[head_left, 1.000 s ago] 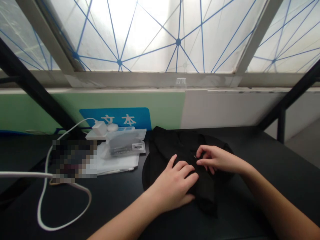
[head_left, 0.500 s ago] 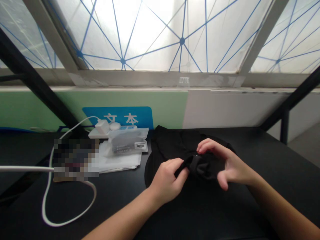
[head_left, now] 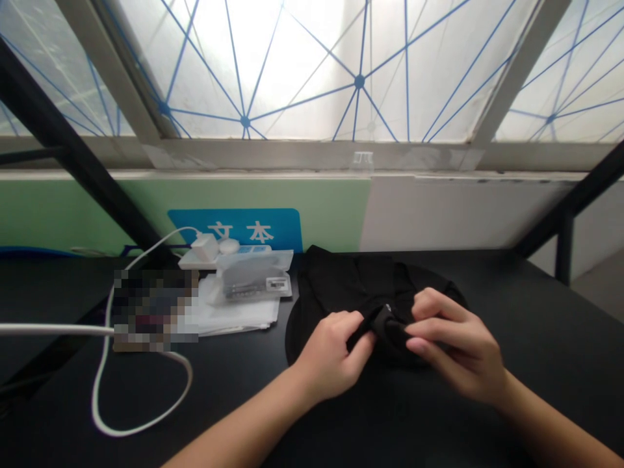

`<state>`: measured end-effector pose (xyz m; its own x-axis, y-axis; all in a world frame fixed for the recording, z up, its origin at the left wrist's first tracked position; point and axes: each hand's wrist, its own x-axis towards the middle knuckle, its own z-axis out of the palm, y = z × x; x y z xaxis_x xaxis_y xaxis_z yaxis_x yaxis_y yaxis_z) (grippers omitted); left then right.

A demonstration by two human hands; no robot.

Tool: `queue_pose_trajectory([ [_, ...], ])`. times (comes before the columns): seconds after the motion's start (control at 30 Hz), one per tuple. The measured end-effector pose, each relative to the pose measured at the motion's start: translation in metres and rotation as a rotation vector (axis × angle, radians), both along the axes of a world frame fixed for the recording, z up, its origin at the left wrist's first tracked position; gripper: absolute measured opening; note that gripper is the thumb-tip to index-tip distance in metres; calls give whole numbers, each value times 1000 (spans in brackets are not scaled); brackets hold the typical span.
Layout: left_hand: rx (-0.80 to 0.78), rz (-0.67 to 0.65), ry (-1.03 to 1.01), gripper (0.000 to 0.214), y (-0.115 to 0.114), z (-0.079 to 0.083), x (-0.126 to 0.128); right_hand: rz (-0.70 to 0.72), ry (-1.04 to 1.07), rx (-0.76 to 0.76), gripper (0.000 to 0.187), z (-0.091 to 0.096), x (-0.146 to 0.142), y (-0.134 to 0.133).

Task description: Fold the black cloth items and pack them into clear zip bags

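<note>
A black cloth item (head_left: 351,276) lies spread on the dark table, with rounded outer edges; its exact kind I cannot make out. Its near part is bunched up between my two hands. My left hand (head_left: 331,351) is closed on a fold of this cloth, thumb underneath and fingers above. On the other side, my right hand (head_left: 461,344) pinches the bunched cloth between thumb and fingertips. A small whitish mark shows on the cloth between the hands. The underside of the bunch is hidden.
Left of the cloth, a clear plastic pouch (head_left: 253,279) rests on white papers (head_left: 234,315). Behind it sits a power strip (head_left: 195,260) with a white plug (head_left: 205,246). A white cable (head_left: 100,390) loops at the left near a blurred-out object. Black frame bars (head_left: 92,162) slant at both sides.
My right hand, spread apart above the cloth before, has closed and now pinches the bunched fabric. My left hand keeps its hold. The view has shifted slightly.
</note>
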<state>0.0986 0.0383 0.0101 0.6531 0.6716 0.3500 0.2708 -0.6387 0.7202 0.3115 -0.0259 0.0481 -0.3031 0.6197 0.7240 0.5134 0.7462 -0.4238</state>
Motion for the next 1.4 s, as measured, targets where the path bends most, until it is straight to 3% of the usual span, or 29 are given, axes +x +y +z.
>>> queue_pose_trajectory([
  [0.17,-93,-129,6,31,-7,15,0,-168,154,9,12,-5,5,7],
  [0.3,-344,-48,50,20,-21,21,-5,-233,172,-199,15,-4,1,23],
  [0.47,-593,82,-207,86,-35,-6,-20,-145,91,-522,23,1,-19,62],
  [0.57,-671,164,-364,99,-37,-24,-26,-110,16,-532,20,-6,-33,101],
  [0.7,-739,169,-521,103,-34,-35,-26,-141,-232,-564,16,-29,-53,147],
  [0.8,-605,266,-471,97,-30,-39,-25,-183,-308,-545,15,-45,-64,160],
  [0.9,-314,422,-290,95,-27,-40,-29,-243,-350,-499,10,-51,-69,161],
  [1.0,-8,452,-68,81,-27,-35,-34,-299,-332,-441,3,-45,-66,155],
  [1.1,199,396,150,50,-26,-24,-37,-277,-168,-324,7,-29,-56,140],
  [1.2,258,320,344,33,-24,-10,-41,-117,-75,-247,16,-17,-40,107],
  [1.3,255,238,449,36,-15,1,-44,74,-268,-271,20,-19,-22,68],
  [1.4,240,208,464,34,3,6,-45,23,-459,-210,54,-33,-12,42],
])
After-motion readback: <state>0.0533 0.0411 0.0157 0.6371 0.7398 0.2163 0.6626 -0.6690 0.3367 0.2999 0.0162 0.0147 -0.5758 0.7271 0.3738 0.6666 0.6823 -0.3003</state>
